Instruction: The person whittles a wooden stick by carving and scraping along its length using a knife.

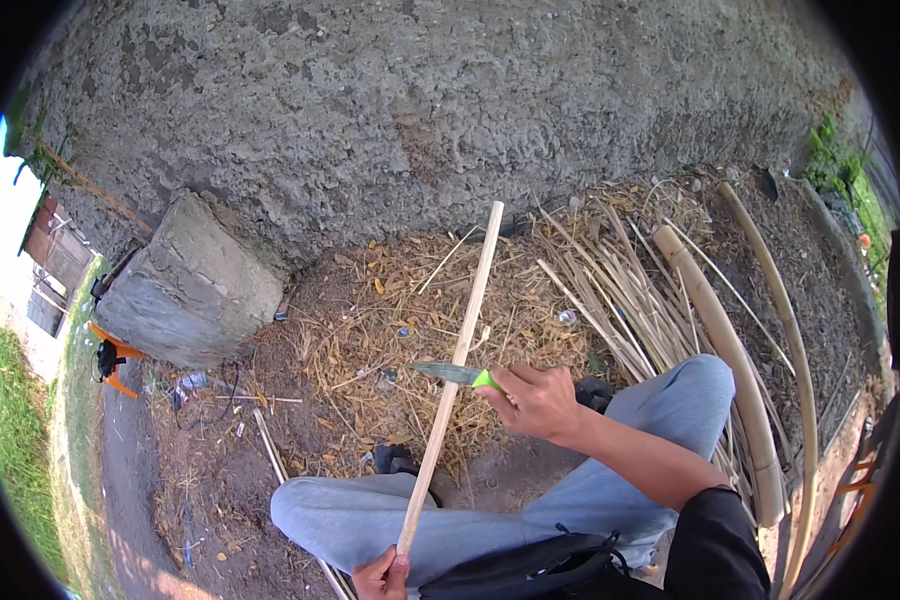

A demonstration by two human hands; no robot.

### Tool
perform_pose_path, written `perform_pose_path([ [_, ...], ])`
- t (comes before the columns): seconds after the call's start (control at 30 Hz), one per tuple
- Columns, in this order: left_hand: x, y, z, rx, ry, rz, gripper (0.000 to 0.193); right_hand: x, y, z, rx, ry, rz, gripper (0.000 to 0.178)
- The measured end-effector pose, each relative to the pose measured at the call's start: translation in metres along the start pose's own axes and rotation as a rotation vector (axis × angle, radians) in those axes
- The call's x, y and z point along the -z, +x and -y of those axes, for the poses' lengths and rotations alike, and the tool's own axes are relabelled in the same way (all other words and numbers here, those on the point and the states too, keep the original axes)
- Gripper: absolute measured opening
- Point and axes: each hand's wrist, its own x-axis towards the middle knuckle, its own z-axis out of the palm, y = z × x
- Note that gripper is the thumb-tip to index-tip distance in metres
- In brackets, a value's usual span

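1. Left of the wooden strip [440,420], room opens over the straw-littered ground [340,310] as far as the concrete block [195,285].
2. The strip slants up from the left hand [382,577], barring a level crossing; the knife [448,374] in the right hand [538,402] lies across it (blade pointing left).
3. Folded legs [355,515] block the near side.
4. Rightward, thin strips [625,290] and a bamboo pole [723,350] crowd the ground.
5. The rough wall [420,120] closes the far side.

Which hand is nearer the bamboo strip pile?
The right hand, gripping the knife just left of the pile; the left hand, farther, grips the lower end of the pale stick.
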Motion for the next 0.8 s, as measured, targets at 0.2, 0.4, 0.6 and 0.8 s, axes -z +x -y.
perform_pose_path([
  [0.2,0.008,-0.012,0.009,-0.068,0.053,0.015,0.028,0.004,0.012,-0.011,-0.034,0.011,0.022,0.027],
  [0.4,0.017,-0.017,0.019,-0.089,0.112,0.035,0.027,0.014,0.029,-0.046,-0.286,-0.054,0.029,0.026],
  [0.6,0.005,-0.008,0.014,-0.026,0.072,-0.037,0.027,0.0,-0.021,0.037,-0.009,0.123,0.091,0.025],
  [0.8,-0.037,0.065,-0.031,0.125,-0.348,0.065,0.019,0.003,-0.05,0.091,0.064,0.278,0.25,0.025],
])
